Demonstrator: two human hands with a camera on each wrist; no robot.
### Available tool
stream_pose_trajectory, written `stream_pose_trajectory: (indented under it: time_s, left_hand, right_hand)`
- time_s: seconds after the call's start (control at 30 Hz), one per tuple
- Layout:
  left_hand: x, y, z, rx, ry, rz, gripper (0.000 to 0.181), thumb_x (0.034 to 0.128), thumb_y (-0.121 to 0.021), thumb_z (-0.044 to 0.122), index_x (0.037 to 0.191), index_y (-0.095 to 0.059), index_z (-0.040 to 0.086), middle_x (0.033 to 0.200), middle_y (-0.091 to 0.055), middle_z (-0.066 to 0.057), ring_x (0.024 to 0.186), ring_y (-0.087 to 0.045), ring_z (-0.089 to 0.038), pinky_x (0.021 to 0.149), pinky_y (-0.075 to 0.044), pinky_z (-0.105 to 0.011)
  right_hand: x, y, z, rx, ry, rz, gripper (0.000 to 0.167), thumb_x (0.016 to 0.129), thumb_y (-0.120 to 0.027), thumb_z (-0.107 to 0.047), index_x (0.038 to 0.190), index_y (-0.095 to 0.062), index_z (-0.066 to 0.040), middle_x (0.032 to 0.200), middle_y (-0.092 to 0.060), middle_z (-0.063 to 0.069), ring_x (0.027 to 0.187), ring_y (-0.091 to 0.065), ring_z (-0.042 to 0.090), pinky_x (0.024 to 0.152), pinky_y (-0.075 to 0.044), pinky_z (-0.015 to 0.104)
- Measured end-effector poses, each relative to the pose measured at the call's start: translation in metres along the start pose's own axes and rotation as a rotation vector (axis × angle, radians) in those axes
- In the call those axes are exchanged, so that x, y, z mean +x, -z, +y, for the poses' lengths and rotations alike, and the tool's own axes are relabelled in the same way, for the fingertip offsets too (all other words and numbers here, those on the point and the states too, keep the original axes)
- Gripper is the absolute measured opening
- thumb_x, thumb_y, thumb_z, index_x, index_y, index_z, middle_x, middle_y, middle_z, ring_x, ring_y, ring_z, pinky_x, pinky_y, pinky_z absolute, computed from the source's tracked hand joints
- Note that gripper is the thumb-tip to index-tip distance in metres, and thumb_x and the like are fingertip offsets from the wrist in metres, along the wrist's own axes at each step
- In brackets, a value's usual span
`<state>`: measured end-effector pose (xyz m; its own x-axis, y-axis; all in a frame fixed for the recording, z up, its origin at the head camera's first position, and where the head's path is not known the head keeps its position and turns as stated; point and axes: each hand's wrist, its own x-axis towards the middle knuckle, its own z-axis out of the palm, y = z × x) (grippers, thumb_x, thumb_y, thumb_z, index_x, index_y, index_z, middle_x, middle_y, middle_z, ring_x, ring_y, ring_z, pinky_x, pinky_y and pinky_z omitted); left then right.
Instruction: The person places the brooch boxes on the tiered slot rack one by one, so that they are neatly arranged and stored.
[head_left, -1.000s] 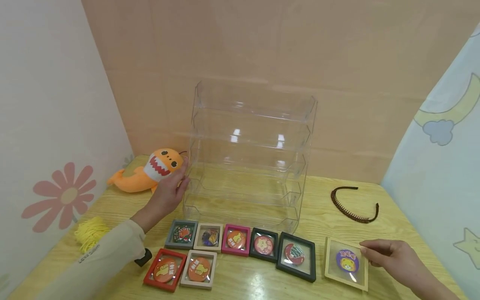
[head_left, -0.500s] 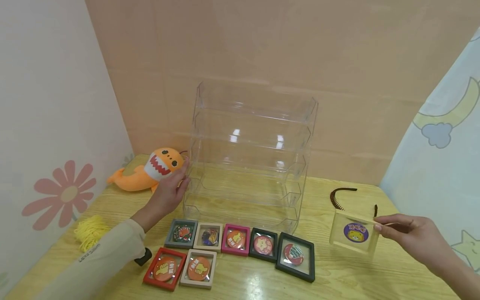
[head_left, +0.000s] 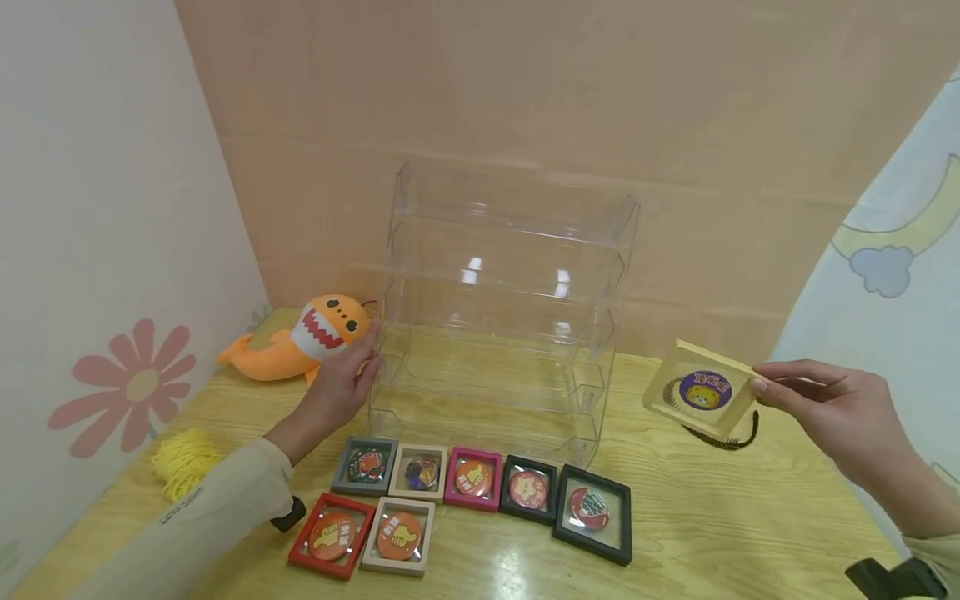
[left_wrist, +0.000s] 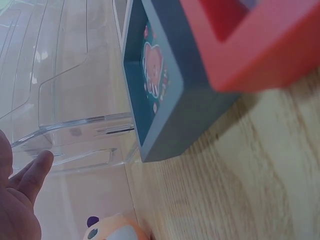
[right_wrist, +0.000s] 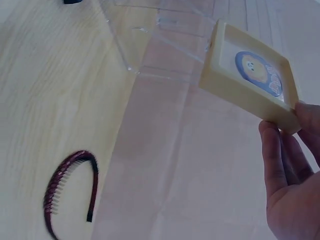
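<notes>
The frame, near-square and tilted, is in the air above the tabletop, toward its right edge, its corner pinched by the right hand. Leftward stands the rack, between it and the left hand, whose straight fingers touch the rack's left side. The headband lies nearer the tabletop's right edge than the rack.

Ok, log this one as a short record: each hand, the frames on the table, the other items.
Right hand: pinches yellow badge frame, tilted, above table
Left hand: at left side of clear tiered rack
Row in front: grey frame, beige frame, magenta frame, two dark frames
Nearer pair: red frame, second beige frame
Other items: orange shark plush, yellow yarn bundle, dark toothed headband
</notes>
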<state>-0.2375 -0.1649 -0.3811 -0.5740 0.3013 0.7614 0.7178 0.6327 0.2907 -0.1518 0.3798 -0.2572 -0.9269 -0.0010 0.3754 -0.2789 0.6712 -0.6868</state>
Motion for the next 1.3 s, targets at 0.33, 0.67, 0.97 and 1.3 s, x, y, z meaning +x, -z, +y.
stream_pose_trajectory:
  time_s: [0.33, 0.67, 0.97, 1.3]
  left_hand:
    - [0.0, -0.001, 0.0, -0.005, -0.003, 0.003, 0.061, 0.0858, -0.063, -0.006, 0.14, -0.037, -0.008, 0.099, -0.064, -0.018, 0.078, -0.063, -0.025, 0.072, -0.055, -0.042]
    - [-0.001, -0.003, 0.002, -0.007, 0.006, 0.003, 0.06, 0.0867, -0.062, -0.005, 0.141, -0.037, -0.007, 0.088, -0.063, -0.012, 0.072, -0.058, -0.02, 0.068, -0.055, -0.04]
    - [-0.001, -0.004, 0.005, -0.012, 0.014, -0.012, 0.058, 0.0886, -0.061, -0.004, 0.141, -0.036, -0.007, 0.089, -0.062, -0.013, 0.072, -0.056, -0.019, 0.071, -0.054, -0.04]
    - [-0.001, -0.005, 0.003, -0.004, 0.014, 0.003, 0.061, 0.086, -0.063, -0.006, 0.141, -0.037, -0.007, 0.087, -0.061, -0.01, 0.07, -0.055, -0.018, 0.072, -0.054, -0.04]
  right_hand:
    - [0.03, -0.021, -0.032, 0.151, 0.136, 0.014, 0.016, 0.083, -0.067, 0.008, 0.099, -0.07, 0.007, 0.08, -0.072, -0.003, 0.073, -0.068, 0.006, 0.07, -0.051, 0.014]
    - [0.054, -0.055, -0.067, 0.143, 0.228, 0.0, 0.017, 0.084, -0.069, 0.0, 0.1, -0.069, 0.007, 0.085, -0.071, -0.005, 0.077, -0.067, 0.006, 0.07, -0.051, 0.015]
    - [0.081, -0.095, -0.097, 0.127, 0.332, 0.008, 0.015, 0.084, -0.071, -0.005, 0.097, -0.071, 0.004, 0.084, -0.071, 0.002, 0.07, -0.066, 0.007, 0.062, -0.052, 0.016]
    - [0.105, -0.152, -0.12, 0.179, 0.411, -0.013, 0.015, 0.083, -0.073, -0.006, 0.095, -0.073, 0.001, 0.085, -0.07, 0.013, 0.069, -0.065, 0.007, 0.062, -0.052, 0.016]
